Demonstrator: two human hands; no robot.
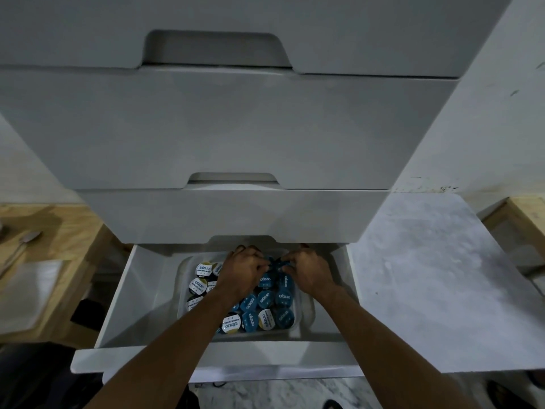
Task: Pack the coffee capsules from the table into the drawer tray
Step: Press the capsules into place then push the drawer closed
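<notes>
The bottom drawer (124, 305) of a white cabinet stands pulled out. A clear plastic tray (306, 315) lies in it, holding several coffee capsules: blue-lidded ones (283, 296) in the middle and right, white-and-gold-lidded ones (203, 270) on the left. Both my hands reach into the tray's far end. My left hand (243, 270) and my right hand (308, 268) have curled fingers that meet on a blue capsule (275, 262) between them. What lies under the palms is hidden.
Two shut drawers (230, 128) rise above the open one. A wooden table (59, 231) on the left carries a spoon (20, 246) and a white cloth (29, 293). A marbled white surface (427, 276) lies to the right, and marbled floor shows below.
</notes>
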